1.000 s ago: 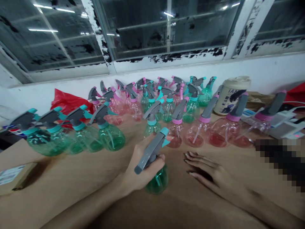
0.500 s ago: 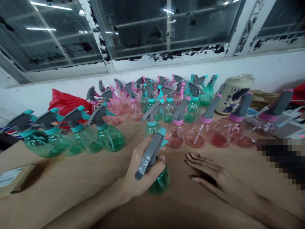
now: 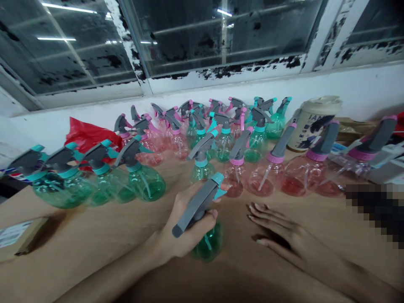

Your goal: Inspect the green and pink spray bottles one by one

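My left hand point(image 3: 186, 223) is wrapped round the neck of a green spray bottle point(image 3: 208, 244) with a grey and teal trigger head. Part of its body is hidden by my fingers. My right hand point(image 3: 280, 231) lies palm down on the table point(image 3: 240, 256), fingers stretched out, holding nothing. Just beyond my left hand stands another green spray bottle point(image 3: 202, 168). Beside that is a pink spray bottle point(image 3: 235, 183), with more pink ones point(image 3: 261, 183) in a row to the right. A green spray bottle point(image 3: 147, 185) ends a row on the left.
Several more pink and green bottles point(image 3: 179, 145) crowd by the wall. A red plastic bag point(image 3: 85, 136) lies behind the left row. A cream tumbler point(image 3: 312, 124) stands at the back right. On the left edge is a small cardboard box point(image 3: 23, 237). Windows line the wall.
The held spray bottle has shifted and turned slightly in my left hand's grip, its grey rear end now further left. My right hand stays flat on the table. The view has moved a little.
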